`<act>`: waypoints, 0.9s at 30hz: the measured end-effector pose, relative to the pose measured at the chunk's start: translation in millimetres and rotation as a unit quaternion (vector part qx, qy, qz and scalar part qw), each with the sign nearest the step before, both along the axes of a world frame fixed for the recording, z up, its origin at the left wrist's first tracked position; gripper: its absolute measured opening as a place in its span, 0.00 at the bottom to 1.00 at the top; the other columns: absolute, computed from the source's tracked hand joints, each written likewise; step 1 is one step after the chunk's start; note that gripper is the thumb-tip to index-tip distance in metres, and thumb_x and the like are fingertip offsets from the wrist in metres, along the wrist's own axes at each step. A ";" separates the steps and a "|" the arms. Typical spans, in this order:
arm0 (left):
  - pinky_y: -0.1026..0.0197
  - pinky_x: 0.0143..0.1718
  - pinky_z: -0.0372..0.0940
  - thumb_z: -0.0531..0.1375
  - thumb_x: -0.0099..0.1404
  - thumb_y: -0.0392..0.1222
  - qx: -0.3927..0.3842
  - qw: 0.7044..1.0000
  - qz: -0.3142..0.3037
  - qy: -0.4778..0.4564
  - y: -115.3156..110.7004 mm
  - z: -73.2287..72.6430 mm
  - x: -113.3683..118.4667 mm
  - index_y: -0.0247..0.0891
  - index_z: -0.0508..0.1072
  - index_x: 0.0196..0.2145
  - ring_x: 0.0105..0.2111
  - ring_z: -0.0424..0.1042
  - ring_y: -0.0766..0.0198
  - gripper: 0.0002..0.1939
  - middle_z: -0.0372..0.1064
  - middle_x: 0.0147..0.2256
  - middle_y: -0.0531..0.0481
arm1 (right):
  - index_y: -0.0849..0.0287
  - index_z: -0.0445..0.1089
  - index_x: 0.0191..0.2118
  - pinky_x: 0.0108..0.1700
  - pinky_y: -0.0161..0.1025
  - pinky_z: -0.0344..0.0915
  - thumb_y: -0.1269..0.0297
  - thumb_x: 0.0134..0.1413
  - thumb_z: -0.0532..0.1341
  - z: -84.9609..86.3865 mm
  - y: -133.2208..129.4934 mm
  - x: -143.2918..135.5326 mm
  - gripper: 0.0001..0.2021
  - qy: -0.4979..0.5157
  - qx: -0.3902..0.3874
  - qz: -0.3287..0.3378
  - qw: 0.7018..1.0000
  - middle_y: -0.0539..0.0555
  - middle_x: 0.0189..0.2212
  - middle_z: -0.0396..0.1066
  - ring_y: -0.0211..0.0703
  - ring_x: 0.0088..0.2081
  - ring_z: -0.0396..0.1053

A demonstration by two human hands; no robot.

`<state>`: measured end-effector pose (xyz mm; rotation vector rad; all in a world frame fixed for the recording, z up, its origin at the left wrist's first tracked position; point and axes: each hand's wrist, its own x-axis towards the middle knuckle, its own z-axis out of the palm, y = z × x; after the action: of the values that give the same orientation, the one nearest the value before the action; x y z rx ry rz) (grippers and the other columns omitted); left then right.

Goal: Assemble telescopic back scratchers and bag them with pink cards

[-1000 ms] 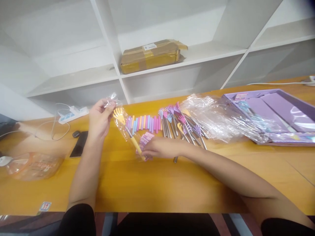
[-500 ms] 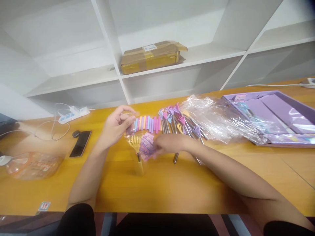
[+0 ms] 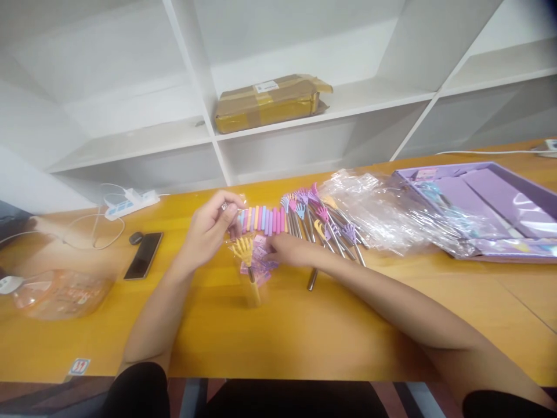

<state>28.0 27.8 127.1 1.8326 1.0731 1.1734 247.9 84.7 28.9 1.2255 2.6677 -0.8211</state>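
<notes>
My left hand (image 3: 212, 227) is closed, pinching the top of a clear plastic bag. Inside the bag hangs a back scratcher with a yellow hand-shaped head (image 3: 243, 249) and a short yellow handle (image 3: 254, 293). Behind and beside the bag is a bunch of purple printed cards (image 3: 261, 273). My right hand (image 3: 289, 249) has its fingers curled at the edge of these cards, apparently gripping one; blur hides the fingertips. Just beyond both hands lies a row of pink, blue, purple and orange handles (image 3: 267, 220). Right of that row, several back scratchers (image 3: 322, 215) with metal rods are piled.
Clear plastic bags (image 3: 374, 209) lie heaped beside an open purple box (image 3: 513, 255). To the left are a phone (image 3: 143, 255), a small black object (image 3: 136, 237), a power strip (image 3: 133, 204) and an orange-tinted clear bag (image 3: 65, 296). A taped carton (image 3: 270, 104) sits on the shelf.
The bagged yellow scratcher has shifted slightly right and now overlaps the purple cards. My right hand has moved slightly up and left, to the cards' upper edge.
</notes>
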 end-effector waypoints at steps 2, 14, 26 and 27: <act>0.61 0.32 0.69 0.58 0.79 0.50 -0.010 1.000 -0.003 -0.005 0.6 0.5 -0.2 0.41 0.75 0.47 0.28 0.74 0.64 0.11 0.70 0.29 0.53 | 0.60 0.74 0.36 0.33 0.35 0.56 0.58 0.68 0.66 6.4 3.2 4.8 0.11 0.022 -0.015 0.003 1.000 0.54 0.34 0.78 0.39 0.33 0.71; 0.63 0.34 0.71 0.68 0.72 0.47 -0.028 0.996 -0.012 -0.087 1.5 -5.7 10.5 0.40 0.78 0.46 0.30 0.74 0.67 0.10 0.73 0.32 0.52 | 0.57 0.76 0.36 0.46 0.42 0.67 0.57 0.71 0.62 77.2 8.5 69.9 0.13 0.390 0.179 -0.117 0.895 0.53 0.35 0.74 0.43 0.38 0.72; 0.47 0.53 0.78 0.60 0.77 0.53 -0.061 0.981 -0.085 -0.162 -27.1 5.5 26.6 0.41 0.83 0.56 0.49 0.82 0.51 0.19 0.80 0.55 0.38 | 0.51 0.66 0.51 0.38 0.40 0.79 0.62 0.74 0.63 85.2 -50.0 51.6 0.07 0.595 0.209 -0.084 0.772 0.50 0.38 0.78 0.39 0.36 0.80; 0.44 0.56 0.77 0.60 0.77 0.53 -0.062 0.977 -0.098 -0.177 -28.8 6.8 27.8 0.41 0.83 0.56 0.52 0.82 0.49 0.19 0.80 0.56 0.38 | 0.52 0.67 0.50 0.39 0.40 0.79 0.63 0.74 0.63 85.3 -50.1 51.4 0.05 0.588 0.217 -0.079 0.775 0.50 0.39 0.78 0.39 0.36 0.80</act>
<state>55.9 -1.0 133.9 1.5214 0.7284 1.2265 299.4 34.6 114.2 1.2575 3.9695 -1.4052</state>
